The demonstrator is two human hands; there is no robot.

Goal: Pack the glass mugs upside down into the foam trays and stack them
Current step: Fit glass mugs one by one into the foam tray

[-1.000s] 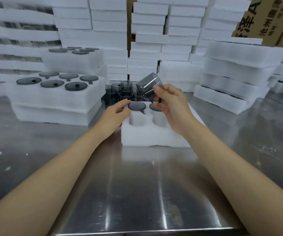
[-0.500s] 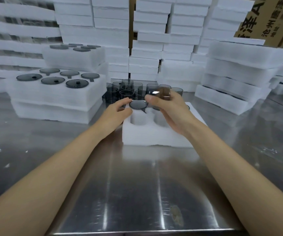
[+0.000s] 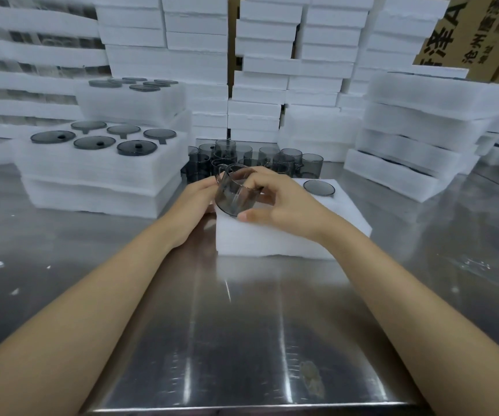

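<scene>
A white foam tray (image 3: 275, 241) lies on the steel table in front of me. One smoky glass mug sits upside down in its far right pocket (image 3: 319, 187). My right hand (image 3: 284, 202) grips another smoky glass mug (image 3: 234, 192), tilted, above the tray's near left part. My left hand (image 3: 194, 202) rests against the tray's left edge, fingertips touching the held mug's side. Behind the tray stands a cluster of loose upright mugs (image 3: 254, 159).
At the left, stacked foam trays (image 3: 98, 175) filled with upside-down mugs. Another filled stack (image 3: 134, 97) stands behind them. Tall stacks of foam trays (image 3: 290, 85) line the back and right (image 3: 422, 139). Cardboard boxes (image 3: 470, 31) at top right. Bare steel table (image 3: 242, 340) near me.
My right hand set one mug into the tray, then lifted a new mug from the cluster and brought it toward me over the tray's near left. My left hand moved up beside it.
</scene>
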